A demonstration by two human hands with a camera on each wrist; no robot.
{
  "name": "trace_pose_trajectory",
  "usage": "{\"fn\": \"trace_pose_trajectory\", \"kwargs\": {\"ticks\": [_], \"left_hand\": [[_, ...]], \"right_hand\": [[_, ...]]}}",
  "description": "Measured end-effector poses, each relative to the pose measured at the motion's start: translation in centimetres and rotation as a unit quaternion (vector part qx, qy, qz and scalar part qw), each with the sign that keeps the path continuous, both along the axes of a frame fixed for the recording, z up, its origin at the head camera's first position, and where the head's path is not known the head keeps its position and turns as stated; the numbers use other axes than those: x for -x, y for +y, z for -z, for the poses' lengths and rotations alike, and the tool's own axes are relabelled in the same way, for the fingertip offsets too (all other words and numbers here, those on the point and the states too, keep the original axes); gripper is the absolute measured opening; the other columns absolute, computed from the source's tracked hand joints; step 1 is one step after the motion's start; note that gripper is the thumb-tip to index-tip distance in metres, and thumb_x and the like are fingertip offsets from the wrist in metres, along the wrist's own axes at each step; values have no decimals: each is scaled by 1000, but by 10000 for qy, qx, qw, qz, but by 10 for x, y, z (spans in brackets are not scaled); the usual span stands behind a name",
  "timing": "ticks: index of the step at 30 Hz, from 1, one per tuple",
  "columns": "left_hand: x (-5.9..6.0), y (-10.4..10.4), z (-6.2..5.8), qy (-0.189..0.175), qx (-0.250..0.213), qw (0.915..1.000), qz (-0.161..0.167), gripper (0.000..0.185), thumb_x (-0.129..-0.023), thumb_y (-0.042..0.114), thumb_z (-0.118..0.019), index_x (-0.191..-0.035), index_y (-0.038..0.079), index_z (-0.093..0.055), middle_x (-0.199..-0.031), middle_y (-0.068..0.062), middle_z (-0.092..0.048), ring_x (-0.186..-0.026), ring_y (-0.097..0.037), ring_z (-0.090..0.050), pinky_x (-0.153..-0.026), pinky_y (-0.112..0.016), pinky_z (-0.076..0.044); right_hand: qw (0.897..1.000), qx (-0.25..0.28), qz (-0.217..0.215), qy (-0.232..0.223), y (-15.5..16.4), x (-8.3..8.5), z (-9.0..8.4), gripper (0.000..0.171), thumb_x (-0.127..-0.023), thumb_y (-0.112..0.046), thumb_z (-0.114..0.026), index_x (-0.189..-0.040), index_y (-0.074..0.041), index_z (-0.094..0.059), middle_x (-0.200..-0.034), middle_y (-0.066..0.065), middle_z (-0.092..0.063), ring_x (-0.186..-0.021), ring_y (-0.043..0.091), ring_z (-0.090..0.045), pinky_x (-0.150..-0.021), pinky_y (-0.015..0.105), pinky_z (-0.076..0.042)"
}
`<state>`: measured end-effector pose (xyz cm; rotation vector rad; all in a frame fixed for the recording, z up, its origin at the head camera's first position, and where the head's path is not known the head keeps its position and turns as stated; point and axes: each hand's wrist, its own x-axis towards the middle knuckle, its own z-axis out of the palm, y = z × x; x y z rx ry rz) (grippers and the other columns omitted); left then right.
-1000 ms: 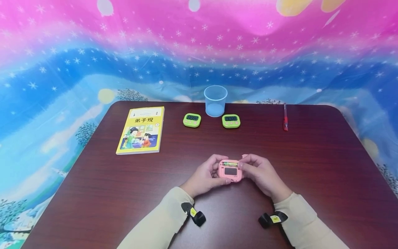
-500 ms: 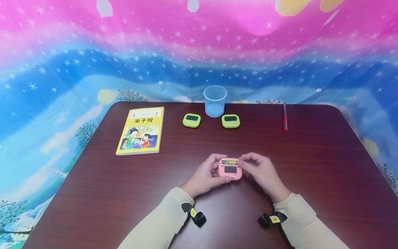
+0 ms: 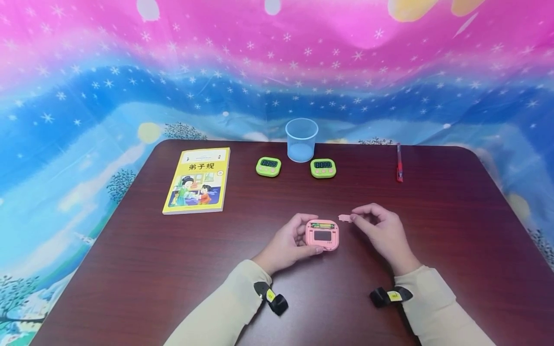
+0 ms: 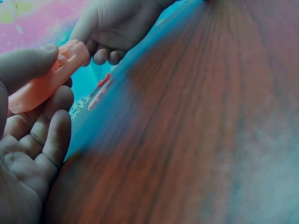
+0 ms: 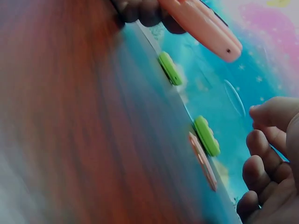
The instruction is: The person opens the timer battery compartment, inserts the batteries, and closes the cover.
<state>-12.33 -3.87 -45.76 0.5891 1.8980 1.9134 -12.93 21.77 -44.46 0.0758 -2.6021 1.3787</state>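
A pink timer (image 3: pixel 322 235) is held back-up just above the worktop (image 3: pixel 433 230), battery bay open. Its small pink cover (image 3: pixel 345 218) sits just right of the timer.

Dark reddish wood-grain bench (image 3: pixel 130 269), rounded corners. Along far edge: yellow picture book (image 3: pixel 197 180) at left, two green timers (image 3: pixel 268 166) (image 3: pixel 322 168) flanking a clear blue cup (image 3: pixel 301 139), red pen (image 3: pixel 399 166) at right. All well apart.

Dark red-brown wood-grain table (image 3: pixel 130 269), rounded far corners. Behind its far edge hangs a pink-and-blue starry cloth backdrop (image 3: pixel 277 72). Light even.
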Motion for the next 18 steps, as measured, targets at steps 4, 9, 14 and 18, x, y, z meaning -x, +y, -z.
{"fn": "trace_pose_trajectory", "kwargs": {"ticks": [4,9,14,18], "left_hand": [[0,0,0,64,91,9999,-26,68,-83,-1,-80,-141,7,-44,-126,-14,-67,-96,-11,-69,-85,-29,-59],[0,-1,0,71,102,9999,-30,69,-83,-1,-80,-141,5,-43,-126,-14,-67,-95,-11,-69,-84,-29,-59],[0,0,0,44,53,10000,-14,69,-83,-2,-79,-142,4,-43,-127,-14,-67,-95,-11,-69,-84,-28,-59],[1,0,1,25,31,10000,-30,69,-83,-2,-79,-141,5,-43,-126,-14,-67,-96,-12,-69,-85,-28,-59]], "right_hand": [[9993,-262,150,232,7,4,1,12,-87,-11,-77,-98,-7,-76,-84,3,-68,-71,8,-55,-61,16,-44],[9981,-575,126,173,15,7,5,15,-86,-10,-79,-100,-6,-76,-84,3,-65,-70,10,-53,-59,17,-42],[9932,-1131,-185,-215,20,10,6,22,-84,-12,-80,-105,-6,-76,-88,5,-65,-70,16,-52,-58,23,-41],[9846,-1570,-490,-601,21,12,4,27,-85,-15,-80,-109,-5,-75,-92,5,-63,-74,20,-50,-62,29,-41]]}}
